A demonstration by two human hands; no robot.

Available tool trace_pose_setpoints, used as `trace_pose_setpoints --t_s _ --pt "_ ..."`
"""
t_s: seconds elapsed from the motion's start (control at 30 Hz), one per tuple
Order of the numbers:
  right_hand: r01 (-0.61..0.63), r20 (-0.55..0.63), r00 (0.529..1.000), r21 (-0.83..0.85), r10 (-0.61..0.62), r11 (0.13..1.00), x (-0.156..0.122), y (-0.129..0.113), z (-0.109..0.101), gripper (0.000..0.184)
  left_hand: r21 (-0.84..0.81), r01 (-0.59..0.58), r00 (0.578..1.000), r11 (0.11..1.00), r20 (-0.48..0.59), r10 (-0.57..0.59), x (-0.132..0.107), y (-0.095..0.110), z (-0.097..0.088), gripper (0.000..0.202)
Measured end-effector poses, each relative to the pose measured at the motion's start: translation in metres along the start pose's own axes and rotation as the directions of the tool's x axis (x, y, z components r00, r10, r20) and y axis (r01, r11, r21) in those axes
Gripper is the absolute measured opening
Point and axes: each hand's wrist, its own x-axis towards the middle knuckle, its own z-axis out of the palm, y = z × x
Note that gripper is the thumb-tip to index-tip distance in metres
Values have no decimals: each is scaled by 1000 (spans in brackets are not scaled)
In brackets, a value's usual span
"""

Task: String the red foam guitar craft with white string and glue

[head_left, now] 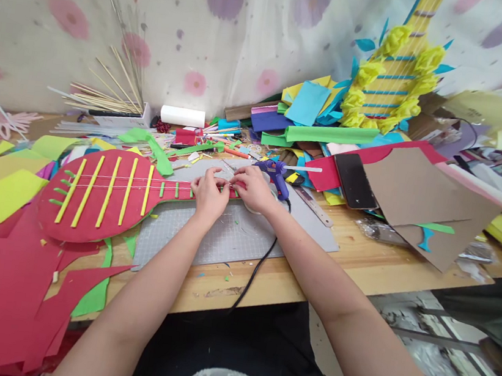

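A red lute-shaped paper instrument (92, 198) lies on its back with its neck pointing right. Yellow strips cross its body, short green strips cross its neck, and thin white strings (134, 181) run lengthwise over them. Over the neck, my left hand (210, 195) is closed in a pinch where the strings reach its fingers. Just to the right, my right hand (254, 190) also pinches the string near the neck's end. The fingertips nearly meet and hide part of the neck. Behind my right hand rests a blue glue gun (275, 176) with a white stick.
A grey cutting mat (192, 242) lies under the neck, with a metal blade-like tool (315, 207) on its right. The black cable (253, 277) hangs over the table edge. Red paper scraps (11, 286), a phone (354, 180), brown cardboard (417, 191) and a yellow flowered instrument (392, 83) surround the work.
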Motion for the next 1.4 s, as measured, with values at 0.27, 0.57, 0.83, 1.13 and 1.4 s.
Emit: trace_pose_setpoints --t_s 0.27,0.57,0.83,1.13,1.4 --pt "20 36 999 -19 -19 1000 7 2 0 16 54 -48 999 997 -14 49 -1 -1 2 41" --pt "73 103 992 -37 -69 997 12 -3 -3 23 241 -185 979 953 -43 201 -4 -4 4 14" --pt "50 78 996 3 -50 999 12 -1 -1 21 280 -254 962 926 -21 271 -4 -6 1 13" --pt "-5 -21 1000 20 6 1000 0 -4 -5 25 276 -182 981 944 -15 193 -3 -7 2 16" --pt "0 -178 984 -11 -2 1000 -19 -10 3 8 252 -61 998 966 -8 65 -5 -1 2 13"
